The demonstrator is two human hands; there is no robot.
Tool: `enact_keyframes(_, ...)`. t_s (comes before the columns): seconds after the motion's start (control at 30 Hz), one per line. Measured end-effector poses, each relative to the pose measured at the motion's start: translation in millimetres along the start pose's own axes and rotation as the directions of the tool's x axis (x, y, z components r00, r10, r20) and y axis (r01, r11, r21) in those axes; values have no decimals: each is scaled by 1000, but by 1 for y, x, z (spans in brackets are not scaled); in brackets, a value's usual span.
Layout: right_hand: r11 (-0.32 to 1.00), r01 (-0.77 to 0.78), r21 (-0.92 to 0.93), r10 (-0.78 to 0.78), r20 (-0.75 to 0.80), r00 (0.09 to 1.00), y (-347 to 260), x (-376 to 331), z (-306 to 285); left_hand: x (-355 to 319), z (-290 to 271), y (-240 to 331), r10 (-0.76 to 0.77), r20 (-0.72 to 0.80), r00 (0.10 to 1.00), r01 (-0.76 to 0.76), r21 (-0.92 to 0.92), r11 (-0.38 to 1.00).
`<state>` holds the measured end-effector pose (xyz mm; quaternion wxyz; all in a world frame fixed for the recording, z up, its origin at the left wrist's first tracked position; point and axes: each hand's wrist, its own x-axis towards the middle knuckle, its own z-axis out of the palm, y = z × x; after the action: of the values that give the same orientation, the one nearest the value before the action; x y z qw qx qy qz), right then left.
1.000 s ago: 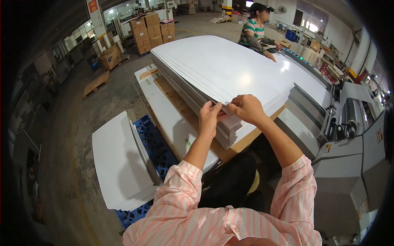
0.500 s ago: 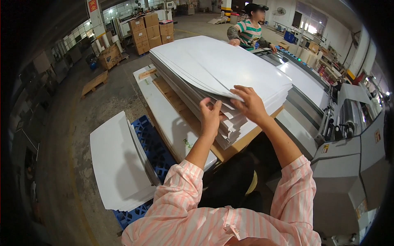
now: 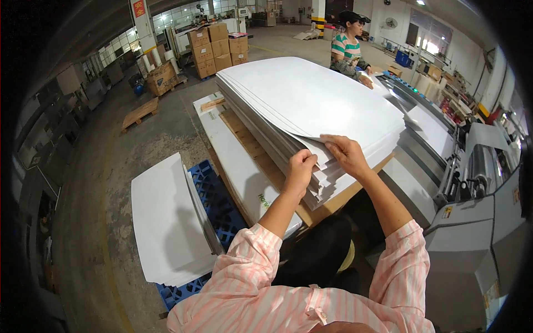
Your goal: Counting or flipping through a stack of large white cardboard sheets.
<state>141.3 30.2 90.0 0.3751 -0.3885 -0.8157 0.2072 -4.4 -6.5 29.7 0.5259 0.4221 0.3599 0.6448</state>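
Note:
A tall stack of large white paper sheets [image 3: 311, 89] fills the middle, its near edges uneven. At its near corner my right hand [image 3: 347, 155] grips the top sheets, whose corner is slightly raised. Just left of it, my left hand [image 3: 300, 173] is closed with thumb and fingers pinched at the edge of a sheet below. Part of the pinched edge is hidden behind my fingers. Under the stack lies a brown board [image 3: 327, 213].
To the left, a lower pile of white sheets [image 3: 166, 222] rests on a blue plastic pallet [image 3: 214, 194]. A grey machine with rollers [image 3: 483, 172] stands at the right. Beyond the stack, a co-worker [image 3: 348, 50] handles a sheet. Cardboard boxes [image 3: 214, 50] stand farther back.
My left hand has closed from loosely spread fingers to a pinch at the sheet edge. The raised top sheets have dropped lower under my right hand. The co-worker's hands have shifted toward the machine.

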Motion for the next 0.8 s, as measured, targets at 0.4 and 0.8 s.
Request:
enact_keyframes(0.4, 708, -167, 686, 310, -89, 947, -12, 25, -11, -2, 5, -2, 86, -24, 996, -80, 181, 980)
enact_keyframes(0.8, 896, 273, -349, -265, 73, 962, 4, -4, 2, 3, -7, -1, -22, -113, 993, -8, -257, 967)
